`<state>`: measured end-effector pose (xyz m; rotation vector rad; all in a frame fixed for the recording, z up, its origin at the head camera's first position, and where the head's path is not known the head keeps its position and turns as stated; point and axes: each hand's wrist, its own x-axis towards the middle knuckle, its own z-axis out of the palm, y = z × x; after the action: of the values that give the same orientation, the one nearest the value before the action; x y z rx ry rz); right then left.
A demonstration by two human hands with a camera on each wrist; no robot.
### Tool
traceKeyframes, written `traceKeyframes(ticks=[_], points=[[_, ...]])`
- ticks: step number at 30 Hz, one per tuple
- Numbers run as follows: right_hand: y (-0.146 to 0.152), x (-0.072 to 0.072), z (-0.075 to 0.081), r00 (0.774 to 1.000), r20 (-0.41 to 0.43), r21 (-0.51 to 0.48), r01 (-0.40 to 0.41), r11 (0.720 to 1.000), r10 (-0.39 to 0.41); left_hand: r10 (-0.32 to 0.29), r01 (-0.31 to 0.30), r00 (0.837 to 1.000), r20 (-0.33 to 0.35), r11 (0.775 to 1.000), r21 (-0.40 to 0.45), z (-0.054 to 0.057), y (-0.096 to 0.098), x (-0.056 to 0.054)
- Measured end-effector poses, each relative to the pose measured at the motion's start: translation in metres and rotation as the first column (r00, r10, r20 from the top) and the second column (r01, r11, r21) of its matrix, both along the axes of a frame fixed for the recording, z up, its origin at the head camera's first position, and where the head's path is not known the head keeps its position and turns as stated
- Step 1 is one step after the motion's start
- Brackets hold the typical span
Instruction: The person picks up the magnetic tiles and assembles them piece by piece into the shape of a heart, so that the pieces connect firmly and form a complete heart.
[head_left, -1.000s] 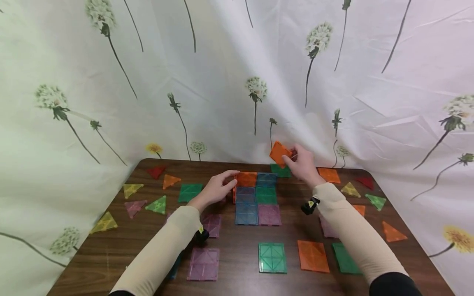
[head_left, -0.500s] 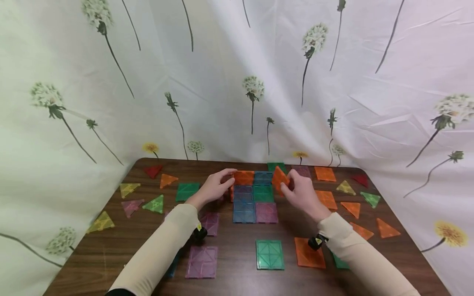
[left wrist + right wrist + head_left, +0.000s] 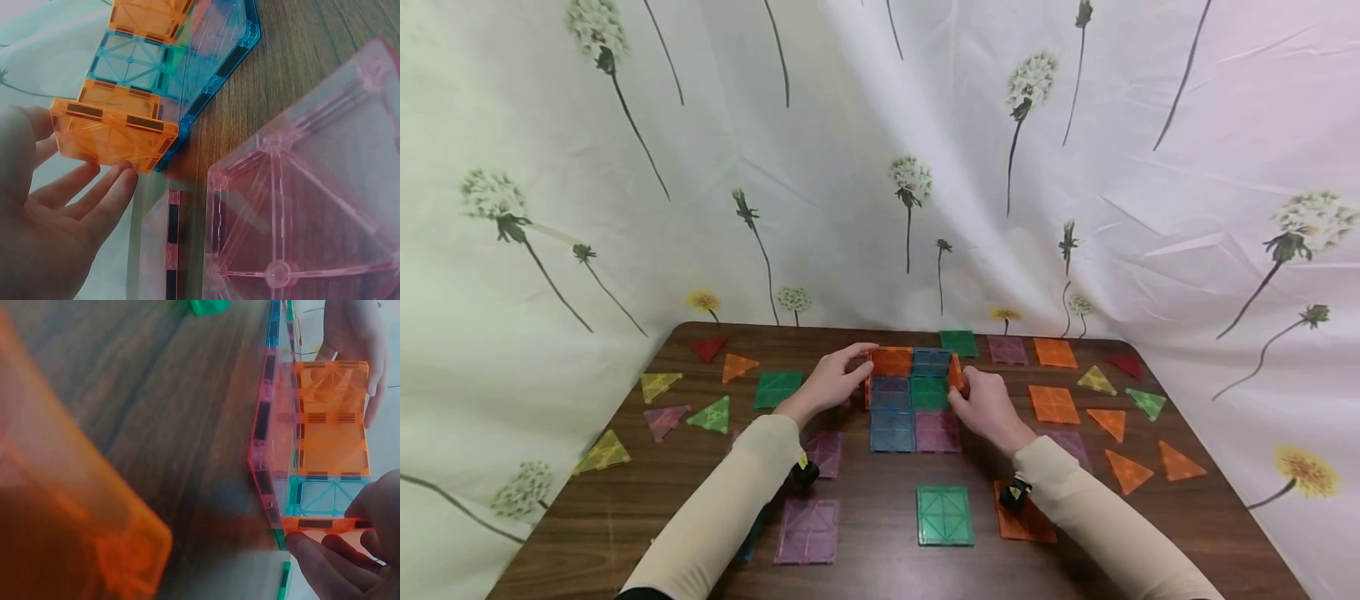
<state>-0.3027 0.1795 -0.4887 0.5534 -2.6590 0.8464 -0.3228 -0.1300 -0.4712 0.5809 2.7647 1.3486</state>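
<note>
A block of flat square magnetic tiles lies mid-table: a green tile [image 3: 929, 393], a purple tile [image 3: 937, 432] and blue ones such as the front blue tile [image 3: 892, 431]. Along its back edge stand an orange wall tile [image 3: 892, 362] and a blue wall tile [image 3: 932, 362]. My right hand [image 3: 988, 404] pinches an orange square tile [image 3: 319, 524] upright at the right edge, beside the blue wall. At the left, the loosely extended fingers of my left hand [image 3: 835, 379] touch the outside of another upright orange tile [image 3: 112, 134].
Loose triangles lie at both sides, among them a yellow triangle [image 3: 660, 385] and an orange triangle [image 3: 1127, 472]. Nearer me are a pink square [image 3: 807, 532], a green square [image 3: 944, 517] and an orange square [image 3: 1026, 521]. A flower-printed cloth [image 3: 820, 208] hangs behind the table.
My right hand has come down and leftward with the orange tile, turning it upright at the block's right edge. My left hand stays by the left wall.
</note>
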Motion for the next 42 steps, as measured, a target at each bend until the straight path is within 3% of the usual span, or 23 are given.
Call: traceKeyframes(ticks=[11,19,25,28,32,37,39,42], points=[[0.008,-0.004,0.006,0.998,0.055,-0.005,-0.040,0.999,0.040,-0.009,0.009,1.000,0.015,1.000,0.007,0.001,-0.001,0.002],[0.016,-0.009,0.015,0.996,0.076,-0.094,-0.048,0.994,0.056,-0.012,0.011,1.000,0.017,1.000,0.019,0.001,-0.003,0.001],[0.018,-0.016,0.024,0.984,0.045,-0.073,-0.169,0.983,0.172,-0.015,0.016,1.000,-0.024,1.000,0.026,0.003,-0.014,0.001],[0.018,-0.020,0.025,0.974,0.046,-0.033,-0.221,0.975,0.223,-0.019,0.017,0.997,-0.070,0.999,-0.028,0.005,-0.025,0.000],[0.019,-0.024,0.026,0.968,0.041,-0.013,-0.247,0.969,0.248,-0.052,0.034,0.994,-0.100,0.985,-0.168,0.004,-0.044,-0.002],[0.019,-0.025,0.025,0.968,0.038,-0.007,-0.246,0.969,0.246,-0.133,0.099,0.989,-0.067,0.925,-0.368,-0.002,-0.060,-0.002],[0.019,-0.025,0.025,0.968,0.048,-0.009,-0.246,0.969,0.246,-0.163,0.132,0.986,-0.040,0.901,-0.412,-0.005,-0.062,-0.002],[0.017,-0.025,0.026,0.965,0.061,-0.011,-0.256,0.967,0.256,-0.179,0.163,0.984,0.002,0.892,-0.422,-0.007,-0.064,-0.003]])
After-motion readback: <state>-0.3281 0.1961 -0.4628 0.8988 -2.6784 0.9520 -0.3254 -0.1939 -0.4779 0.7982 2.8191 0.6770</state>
